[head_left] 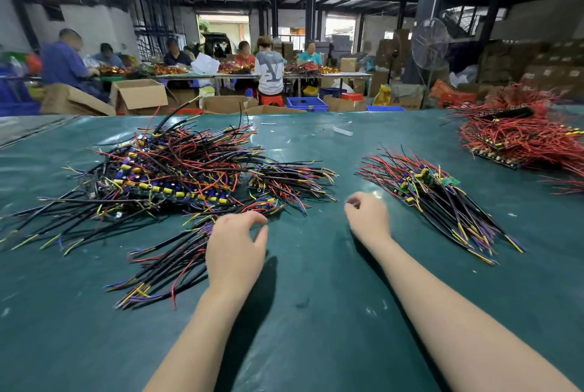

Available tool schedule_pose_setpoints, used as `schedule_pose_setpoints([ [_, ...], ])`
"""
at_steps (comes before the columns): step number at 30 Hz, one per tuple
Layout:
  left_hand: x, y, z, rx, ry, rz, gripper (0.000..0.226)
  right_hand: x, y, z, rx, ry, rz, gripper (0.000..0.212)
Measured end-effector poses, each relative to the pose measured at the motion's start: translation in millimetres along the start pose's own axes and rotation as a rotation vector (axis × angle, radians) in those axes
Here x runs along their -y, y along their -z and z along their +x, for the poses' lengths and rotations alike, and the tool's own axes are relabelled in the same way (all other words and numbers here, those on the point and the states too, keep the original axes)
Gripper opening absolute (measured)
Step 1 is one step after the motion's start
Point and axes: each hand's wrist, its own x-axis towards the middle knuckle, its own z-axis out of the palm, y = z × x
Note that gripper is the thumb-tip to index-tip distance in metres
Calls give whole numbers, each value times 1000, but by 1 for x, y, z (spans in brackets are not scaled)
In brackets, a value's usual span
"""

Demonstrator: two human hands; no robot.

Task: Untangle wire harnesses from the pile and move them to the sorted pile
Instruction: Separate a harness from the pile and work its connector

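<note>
- Teal sheeting covered the surface [316, 312], and two bare forearms reached out over it.
- At the far left lay the tangled pile [173, 167] of black, red, yellow and blue wire harnesses, with a smaller bunch [290, 180] just beside its right edge.
- One loose harness [170, 259] lay nearer, its wire ends fanned toward the near left.
- The left hand [235, 249] was over that harness's right end. Its grip was loosely curled with the thumb apart and no wire visibly pinched. Whether the fingertips touched the wires could not be told.
- The right hand [368, 216] was between the piles, its grip curled loosely inward around nothing.
- Just right of it lay the sorted pile [442, 199], its wires combed one way toward the near right.
- A heap of red wires [521, 139] sat at the far right, well apart.
- Beyond the surface, people worked at long tables among cardboard boxes [139, 96], near a standing fan [429, 44].
</note>
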Motion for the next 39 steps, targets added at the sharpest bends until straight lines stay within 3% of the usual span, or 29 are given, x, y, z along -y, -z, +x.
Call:
schedule_pose_setpoints([
  [1, 6, 1, 1, -12, -2, 94, 25, 12, -7, -10, 37, 18, 61, 23],
  [4, 21, 7, 5, 154, 113, 389, 46, 42, -29, -40, 163, 116, 139, 22],
  [10, 23, 17, 6, 170, 177, 250, 17, 63, -49, -71, 347, 336, 70, 23],
  [13, 13, 21, 2, 205, 95, 202, 16, 63, -46, -67, 326, 162, 366, 35],
  [16, 7, 22, 2, 387, 32, 231, 23, 60, -36, -59, 371, -50, 677, 50],
  [20, 8, 23, 6, 494, -26, 265, 26, 69, -36, -65, 534, 198, 362, 36],
  [23, 10, 25, 7, 545, -48, 208, 31, 74, -44, -73, 515, 361, 166, 21],
  [25, 14, 26, 8, 496, -3, 188, 29, 71, -45, -71, 384, 266, 283, 15],
  [27, 21, 27, 10, 347, 65, 257, 22, 65, -39, -68, 198, 62, 536, 8],
  [28, 27, 27, 10, 260, 112, 299, 23, 62, -34, -65, 189, 2, 681, 13],
  [30, 39, 30, 11, 140, 238, 331, 28, 57, -21, -58, 403, 7, 881, 27],
  [32, 47, 31, 12, 112, 338, 319, 30, 54, -7, -53, 661, 34, 989, 27],
  [34, 45, 29, 11, 114, 352, 323, 28, 50, 1, -44, 578, -24, 898, 31],
  [37, 28, 23, 10, 91, 191, 301, 31, 38, -3, -40, 213, -7, 209, 36],
  [39, 16, 15, 7, 171, 33, 285, 35, 43, -12, -49, 259, 66, -130, 40],
])
